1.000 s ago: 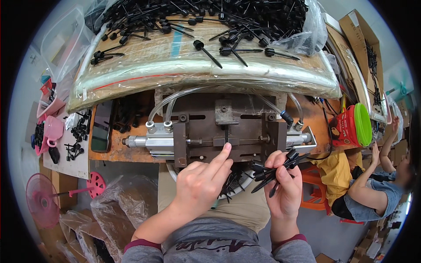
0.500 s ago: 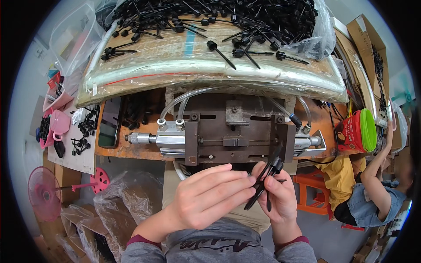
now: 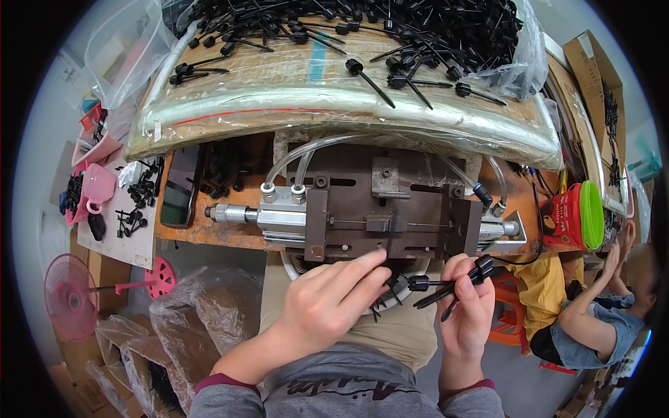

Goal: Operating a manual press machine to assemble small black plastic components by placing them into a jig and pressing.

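Item: black plastic pins [image 3: 446, 285], each a thin straight stem with a round cap at one end; a small bundle sits in the right hand [image 3: 465, 315], fingers curled shut around the stems, caps pointing up and toward the metal press [image 3: 390, 219] at the front edge of the bench. One pin lies crosswise between the hands, its cap just beside the left hand [image 3: 327, 306], whose fingertips are pinched together near the lower edge of the press; whether they actually grip that pin I cannot tell. Handling, by judgement: very light, fairly stiff but likely to bend or snap at the stem, smooth enough to slide within a bundle; best taken at the cap or close beneath it. Stock: a large heap of the same pins [image 3: 362, 28] on the raised shelf behind the press, spilling from a clear plastic bag [image 3: 519, 66]. Packaging nearby: crumpled clear bags [image 3: 188, 327] on the floor at the left; brown cardboard boxes [image 3: 592, 76] at the far right; a red round tub with a green lid [image 3: 575, 216] to the right of the press; pink scoops [image 3: 90, 188] on the left. No readable signs stand out.
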`<state>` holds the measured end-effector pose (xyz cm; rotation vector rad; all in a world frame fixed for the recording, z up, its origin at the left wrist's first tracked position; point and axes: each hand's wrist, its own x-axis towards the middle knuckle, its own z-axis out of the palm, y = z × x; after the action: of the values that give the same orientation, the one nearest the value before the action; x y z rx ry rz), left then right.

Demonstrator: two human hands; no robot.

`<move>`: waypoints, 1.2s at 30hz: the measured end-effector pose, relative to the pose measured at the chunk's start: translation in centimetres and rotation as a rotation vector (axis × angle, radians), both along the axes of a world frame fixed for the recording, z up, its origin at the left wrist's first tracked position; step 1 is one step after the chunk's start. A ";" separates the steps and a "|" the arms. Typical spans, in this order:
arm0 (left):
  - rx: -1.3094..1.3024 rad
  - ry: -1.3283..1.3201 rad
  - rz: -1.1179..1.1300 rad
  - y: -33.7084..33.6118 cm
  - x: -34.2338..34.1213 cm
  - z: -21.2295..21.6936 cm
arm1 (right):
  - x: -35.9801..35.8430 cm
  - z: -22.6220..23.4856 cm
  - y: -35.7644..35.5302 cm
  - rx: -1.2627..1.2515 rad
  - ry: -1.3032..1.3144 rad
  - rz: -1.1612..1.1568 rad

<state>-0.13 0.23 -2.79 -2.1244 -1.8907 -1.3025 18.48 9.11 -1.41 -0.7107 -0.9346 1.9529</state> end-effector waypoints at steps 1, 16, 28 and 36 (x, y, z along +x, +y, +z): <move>-0.033 0.054 0.031 0.1 0.3 -0.4 | 0.0 0.0 0.0 0.011 0.002 -0.010; -0.168 0.306 0.061 1.5 0.6 -0.7 | 0.0 0.4 0.6 0.036 -0.002 -0.006; -0.138 -0.577 -0.440 -0.1 0.4 2.0 | 0.6 1.0 0.9 -0.002 0.022 0.205; -0.064 -0.348 -0.219 -0.9 -0.4 1.6 | 1.1 0.9 1.8 0.141 0.012 -0.109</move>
<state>-0.57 -0.70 -1.14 -2.3175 -1.8727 -1.7821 19.54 10.95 -0.49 -0.6545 -0.9940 1.7754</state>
